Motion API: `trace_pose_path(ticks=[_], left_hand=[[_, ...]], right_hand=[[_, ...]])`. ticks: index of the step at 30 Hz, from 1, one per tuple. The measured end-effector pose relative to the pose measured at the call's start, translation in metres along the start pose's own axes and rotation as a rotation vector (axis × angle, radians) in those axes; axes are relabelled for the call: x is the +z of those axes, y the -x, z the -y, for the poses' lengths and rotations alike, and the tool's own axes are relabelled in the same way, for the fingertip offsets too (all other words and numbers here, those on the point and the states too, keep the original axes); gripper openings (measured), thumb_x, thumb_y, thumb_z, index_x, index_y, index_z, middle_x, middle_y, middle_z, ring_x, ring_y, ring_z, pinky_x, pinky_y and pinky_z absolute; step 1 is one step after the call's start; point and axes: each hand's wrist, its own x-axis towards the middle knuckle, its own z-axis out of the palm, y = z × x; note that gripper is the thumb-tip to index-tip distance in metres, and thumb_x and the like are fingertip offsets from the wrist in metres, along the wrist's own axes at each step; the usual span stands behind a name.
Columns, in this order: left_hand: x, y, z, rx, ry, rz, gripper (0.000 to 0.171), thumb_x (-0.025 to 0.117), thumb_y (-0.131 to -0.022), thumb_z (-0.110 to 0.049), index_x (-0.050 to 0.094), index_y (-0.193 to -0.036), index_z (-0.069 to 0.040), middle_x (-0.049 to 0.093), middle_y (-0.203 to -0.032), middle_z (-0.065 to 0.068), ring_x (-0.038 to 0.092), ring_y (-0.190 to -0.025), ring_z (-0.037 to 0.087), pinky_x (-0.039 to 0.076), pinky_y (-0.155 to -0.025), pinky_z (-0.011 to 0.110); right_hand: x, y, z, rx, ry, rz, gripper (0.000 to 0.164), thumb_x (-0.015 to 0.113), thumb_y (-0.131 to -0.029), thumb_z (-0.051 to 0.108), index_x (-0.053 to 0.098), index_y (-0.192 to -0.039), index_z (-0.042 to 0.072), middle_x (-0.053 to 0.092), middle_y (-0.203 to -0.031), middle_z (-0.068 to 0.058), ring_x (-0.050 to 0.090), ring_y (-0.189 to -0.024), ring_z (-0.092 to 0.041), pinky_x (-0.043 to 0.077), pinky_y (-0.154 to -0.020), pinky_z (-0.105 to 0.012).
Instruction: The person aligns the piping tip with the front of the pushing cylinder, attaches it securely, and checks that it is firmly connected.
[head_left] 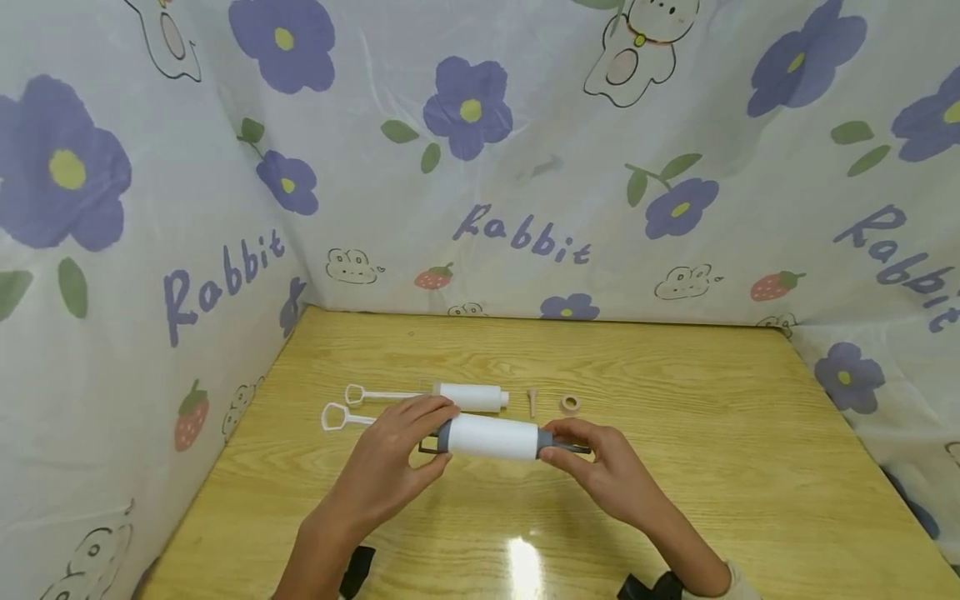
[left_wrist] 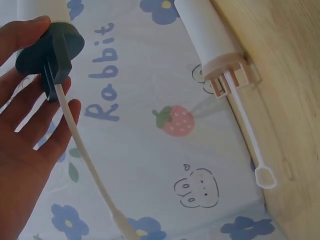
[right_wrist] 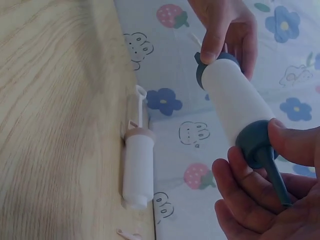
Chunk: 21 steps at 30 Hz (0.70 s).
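Both hands hold a large white syringe point(head_left: 492, 437) with dark blue-grey end caps, lying level above the table. My left hand point(head_left: 386, 454) grips its plunger end, thumb and fingers around the finger-grip cap point(left_wrist: 62, 45). From that cap the pale plunger rod point(left_wrist: 85, 145) extends out to a loop handle point(head_left: 334, 417) on the left. At the other end, my right hand point(head_left: 607, 471) pinches the dark nozzle cap point(right_wrist: 255, 142) between thumb and fingers. A thin dark nozzle point(right_wrist: 276, 180) points past the right palm.
Behind it on the wooden table point(head_left: 720, 450) lies a second white syringe point(head_left: 468, 397) with a beige cap, its plunger drawn out. A small beige nozzle point(head_left: 532, 402) and a beige ring point(head_left: 564, 409) lie to its right. Patterned cloth point(head_left: 517, 167) surrounds the table.
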Motion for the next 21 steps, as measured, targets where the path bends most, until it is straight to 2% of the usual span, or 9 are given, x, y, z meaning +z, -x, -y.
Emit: trace_pose_path(ticks=[3,8,13,17,21], left_hand=[[0.002,0.000,-0.001,0.018,-0.049,0.003,0.057,0.094,-0.073,-0.011,0.072,-0.125,-0.014,0.069,-0.131,0.004,0.064,-0.126,0.028,0.055,-0.104,0.050],[0.010,-0.005,-0.006,0.061,-0.127,0.020,0.060,0.096,-0.073,-0.020,0.071,-0.127,-0.016,0.069,-0.133,0.003,0.061,-0.131,0.027,0.048,-0.111,0.053],[0.018,-0.008,-0.013,0.102,-0.154,0.036,0.060,0.095,-0.074,-0.022,0.071,-0.128,-0.016,0.072,-0.127,-0.001,0.065,-0.124,0.021,0.044,-0.115,0.056],[0.021,-0.002,-0.010,0.061,-0.150,0.045,0.058,0.095,-0.073,-0.021,0.072,-0.127,-0.016,0.074,-0.124,-0.002,0.068,-0.117,0.019,0.044,-0.114,0.055],[0.024,0.010,0.002,0.001,-0.177,0.059,0.056,0.095,-0.073,-0.022,0.074,-0.124,-0.015,0.076,-0.121,-0.001,0.071,-0.113,0.019,0.046,-0.110,0.055]], right_hand=[[0.001,0.000,0.000,0.020,-0.007,-0.023,0.033,0.070,-0.099,0.034,0.071,-0.122,0.011,0.076,-0.117,-0.006,0.072,-0.108,-0.023,0.061,-0.084,-0.031],[0.005,0.002,-0.001,0.053,0.002,-0.061,0.034,0.071,-0.098,0.036,0.071,-0.125,0.015,0.076,-0.118,-0.004,0.072,-0.111,-0.023,0.060,-0.093,-0.044],[0.009,0.005,-0.004,0.046,0.012,-0.076,0.032,0.072,-0.096,0.039,0.072,-0.122,0.020,0.076,-0.116,0.002,0.071,-0.111,-0.020,0.057,-0.096,-0.049],[0.011,0.006,-0.011,0.031,0.034,-0.084,0.036,0.072,-0.096,0.041,0.069,-0.128,0.024,0.074,-0.121,0.003,0.068,-0.118,-0.022,0.054,-0.101,-0.051],[0.009,0.006,-0.018,-0.013,0.071,-0.110,0.045,0.068,-0.100,0.039,0.060,-0.141,0.022,0.068,-0.135,-0.001,0.063,-0.129,-0.025,0.051,-0.107,-0.054]])
